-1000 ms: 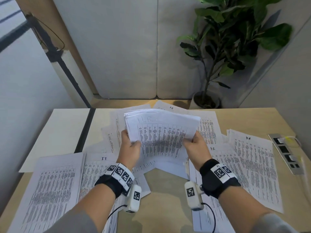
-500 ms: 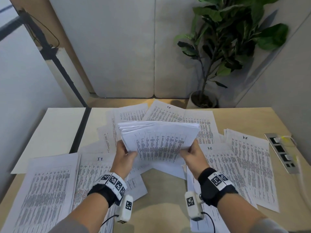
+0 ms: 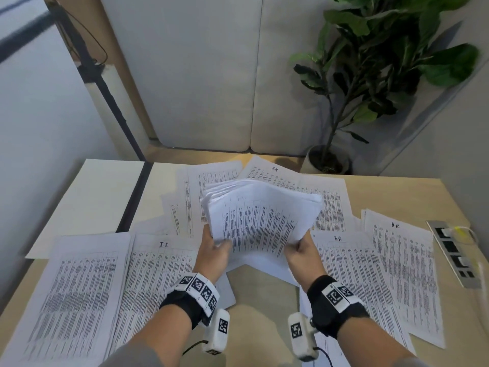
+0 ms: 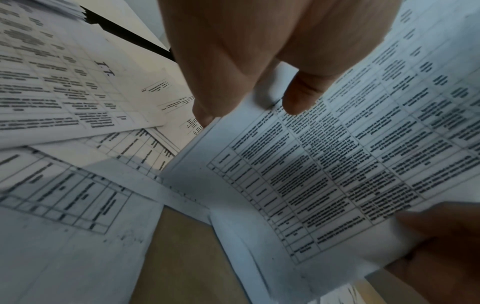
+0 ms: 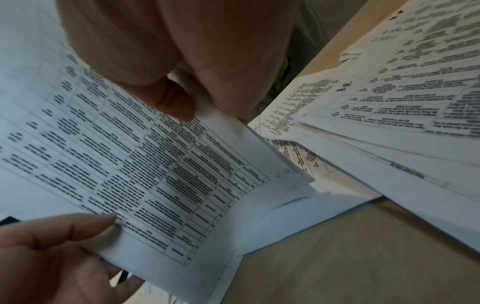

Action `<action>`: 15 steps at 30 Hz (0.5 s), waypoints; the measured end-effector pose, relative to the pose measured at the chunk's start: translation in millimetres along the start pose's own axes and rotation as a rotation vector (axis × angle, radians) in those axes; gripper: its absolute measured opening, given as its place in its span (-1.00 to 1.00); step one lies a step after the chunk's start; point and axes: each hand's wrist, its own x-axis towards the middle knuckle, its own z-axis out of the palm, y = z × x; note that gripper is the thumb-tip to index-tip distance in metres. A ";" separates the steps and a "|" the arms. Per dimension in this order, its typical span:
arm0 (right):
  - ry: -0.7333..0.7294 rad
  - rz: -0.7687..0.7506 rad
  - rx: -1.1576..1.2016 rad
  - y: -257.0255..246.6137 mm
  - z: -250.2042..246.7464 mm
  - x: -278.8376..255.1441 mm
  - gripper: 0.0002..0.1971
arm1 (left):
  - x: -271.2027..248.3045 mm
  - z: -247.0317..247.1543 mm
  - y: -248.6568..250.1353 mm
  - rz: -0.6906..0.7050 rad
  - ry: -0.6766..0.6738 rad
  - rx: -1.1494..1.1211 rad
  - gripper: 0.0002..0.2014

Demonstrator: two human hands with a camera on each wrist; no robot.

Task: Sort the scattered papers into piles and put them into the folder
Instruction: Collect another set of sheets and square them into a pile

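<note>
A thick stack of printed sheets (image 3: 259, 221) is held above the middle of the table, tilted away from me. My left hand (image 3: 213, 251) grips its lower left corner, thumb on top (image 4: 303, 96). My right hand (image 3: 301, 250) grips the lower right corner, thumb on the top sheet (image 5: 176, 102). Loose printed papers lie all around: sheets marked "IT" (image 3: 158, 274) at the left, sheets marked "HR" (image 3: 352, 274) at the right, more (image 3: 277, 173) at the back. An open white folder (image 3: 87, 202) with a black spine (image 3: 132, 200) lies at the back left.
A metal socket strip (image 3: 452, 252) with a plugged cable sits in the table at the right edge. A potted plant (image 3: 328, 160) stands behind the table's far right. A bare patch of wooden table (image 3: 259, 295) shows between my wrists.
The stack has come down and tilted forward, its top edge now fanned out. Both hands kept their grip on the lower corners.
</note>
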 end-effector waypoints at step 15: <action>-0.101 0.068 -0.149 -14.0 -5.3 17.3 -0.65 | -16.7 -37.2 9.0 0.030 -0.096 0.209 -0.56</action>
